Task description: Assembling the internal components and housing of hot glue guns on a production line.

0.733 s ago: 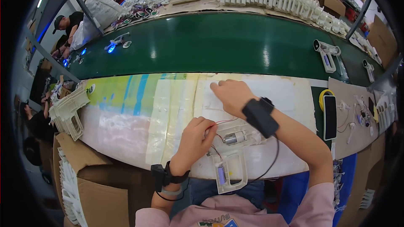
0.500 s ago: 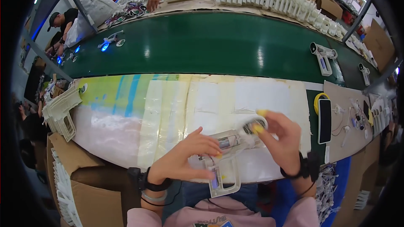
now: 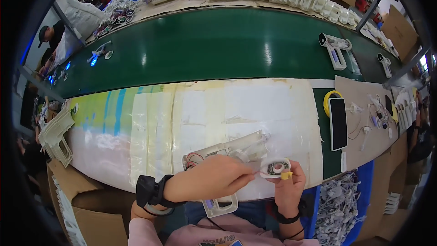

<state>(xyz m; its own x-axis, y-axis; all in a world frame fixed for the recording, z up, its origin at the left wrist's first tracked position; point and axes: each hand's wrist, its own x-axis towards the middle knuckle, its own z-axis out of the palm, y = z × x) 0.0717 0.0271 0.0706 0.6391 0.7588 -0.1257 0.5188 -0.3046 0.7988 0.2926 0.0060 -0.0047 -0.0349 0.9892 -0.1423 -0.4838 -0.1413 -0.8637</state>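
Flat phone (image 3: 337,125), round yellow roll (image 3: 326,103) off right; my left grip (image 3: 216,180), pinching, catch unclear, partly blocks pistol-shaped plastic housing (image 3: 218,151); right grip (image 3: 291,187) clasps oval white ring (image 3: 272,171).

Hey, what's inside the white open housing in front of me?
Red wires show at the left end of the housing, and part of a purple cylinder shows in its handle. Your left hand covers the stretch between, so anything inside there can't be seen.
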